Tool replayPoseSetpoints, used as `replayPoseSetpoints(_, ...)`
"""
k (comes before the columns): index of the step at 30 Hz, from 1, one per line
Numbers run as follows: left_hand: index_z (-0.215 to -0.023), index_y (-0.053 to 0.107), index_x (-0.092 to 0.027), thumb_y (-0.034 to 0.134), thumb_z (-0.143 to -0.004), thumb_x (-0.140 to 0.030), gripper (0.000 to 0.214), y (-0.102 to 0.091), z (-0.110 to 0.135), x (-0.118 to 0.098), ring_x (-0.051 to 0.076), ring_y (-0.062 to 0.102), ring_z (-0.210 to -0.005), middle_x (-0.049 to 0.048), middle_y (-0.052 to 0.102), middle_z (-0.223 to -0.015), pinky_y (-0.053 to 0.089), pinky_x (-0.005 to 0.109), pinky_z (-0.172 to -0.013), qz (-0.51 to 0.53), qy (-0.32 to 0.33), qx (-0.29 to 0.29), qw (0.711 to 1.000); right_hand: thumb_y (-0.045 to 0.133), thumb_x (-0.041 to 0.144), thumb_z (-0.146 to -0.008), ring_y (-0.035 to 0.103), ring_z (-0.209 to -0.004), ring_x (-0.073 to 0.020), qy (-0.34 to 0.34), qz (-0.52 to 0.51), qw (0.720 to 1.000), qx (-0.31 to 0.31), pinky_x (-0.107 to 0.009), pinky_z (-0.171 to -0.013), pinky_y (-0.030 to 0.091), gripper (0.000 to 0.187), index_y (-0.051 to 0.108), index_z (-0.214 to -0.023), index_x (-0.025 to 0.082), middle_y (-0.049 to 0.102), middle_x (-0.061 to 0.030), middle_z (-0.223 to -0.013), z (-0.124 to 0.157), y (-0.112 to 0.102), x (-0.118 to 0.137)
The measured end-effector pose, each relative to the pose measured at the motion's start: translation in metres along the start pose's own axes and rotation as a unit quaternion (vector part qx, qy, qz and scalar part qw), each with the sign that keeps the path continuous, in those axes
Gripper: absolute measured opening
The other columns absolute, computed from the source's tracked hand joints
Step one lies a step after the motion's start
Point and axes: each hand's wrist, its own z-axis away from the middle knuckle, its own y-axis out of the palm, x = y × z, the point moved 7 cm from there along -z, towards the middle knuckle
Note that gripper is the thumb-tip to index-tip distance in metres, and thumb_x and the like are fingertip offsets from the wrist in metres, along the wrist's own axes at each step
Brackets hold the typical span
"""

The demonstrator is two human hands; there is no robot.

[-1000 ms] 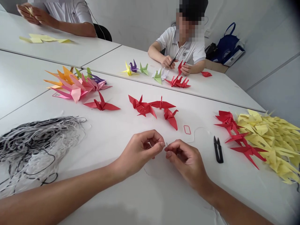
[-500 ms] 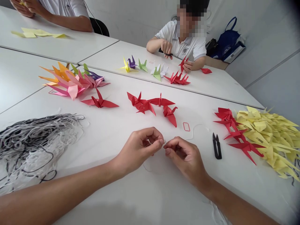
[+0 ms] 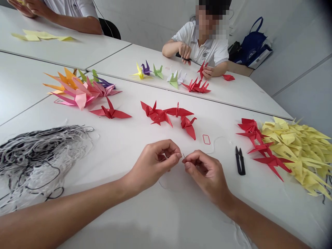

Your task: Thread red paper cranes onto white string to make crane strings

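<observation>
A person's left hand (image 3: 153,162) and right hand (image 3: 206,174) meet in a tight pinch above a white table (image 3: 145,214), thumbs and forefingers drawn together, the other fingers curled. A tiny metal needle (image 3: 183,156) stands in the narrow gap between them, just off the left fingertips and just above the right; it is too small to tell which hand grips it. Beyond the right hand lie black thread snips (image 3: 240,160), a small red loop (image 3: 206,139) and a fine white thread (image 3: 220,138). Left of the hands sprawls a tangled heap of black and white cord (image 3: 38,162). Red origami cranes (image 3: 168,116) sit straight ahead, well apart from the fingers, with more red cranes (image 3: 264,148) against a pile of yellow cranes (image 3: 295,155) at right and a cluster of pink and orange cranes (image 3: 77,93) at far left. Across the table, a seated person in a white polo shirt (image 3: 204,45) grips a small black-handled tool with one hand (image 3: 184,51) and a red crane with the other (image 3: 206,72). A second person's hands (image 3: 28,5) work at the top left corner, above loose yellow paper (image 3: 38,35).
</observation>
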Motion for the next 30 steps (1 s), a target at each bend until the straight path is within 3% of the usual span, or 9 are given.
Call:
replayPoseSetpoints(9, -0.075, 0.061, -0.018, 0.056, -0.086, -0.016, 0.013, -0.006, 0.005, -0.015, 0.008, 0.053, -0.064, -0.0033, 0.061, -0.072, 0.042, 0.019, -0.057, -0.121, 0.089, -0.064, 0.987, 0.057, 0.026, -0.092, 0.049, -0.059, -0.0112, -0.017, 0.022, 0.999, -0.025, -0.024, -0.054, 0.042, 0.015, 0.062, -0.079, 0.02, 0.059, 0.001, -0.071, -0.001, -0.005, 0.006)
replayPoseSetpoints(23, -0.078, 0.061, -0.019, 0.055, -0.088, -0.013, 0.013, -0.005, 0.006, -0.014, 0.007, 0.053, -0.066, -0.0042, 0.06, -0.073, 0.042, 0.019, -0.057, -0.121, 0.1, -0.063, 0.986, 0.057, 0.024, -0.092, 0.047, -0.059, -0.0106, -0.026, 0.016, 0.999, -0.023, -0.024, -0.053, 0.039, 0.016, 0.062, -0.078, 0.02, 0.06, 0.0015, -0.07, 0.0, -0.005, 0.007)
replayPoseSetpoints(30, -0.077, 0.06, -0.019, 0.056, -0.087, -0.013, 0.013, -0.006, 0.005, -0.012, 0.007, 0.053, -0.065, -0.0047, 0.061, -0.072, 0.043, 0.018, -0.057, -0.108, 0.075, -0.063, 0.989, 0.058, 0.02, -0.092, 0.047, -0.059, -0.009, -0.031, 0.004, 0.999, -0.018, -0.022, -0.054, 0.038, 0.014, 0.062, -0.079, 0.02, 0.058, 0.0032, -0.07, 0.0, -0.004, 0.007)
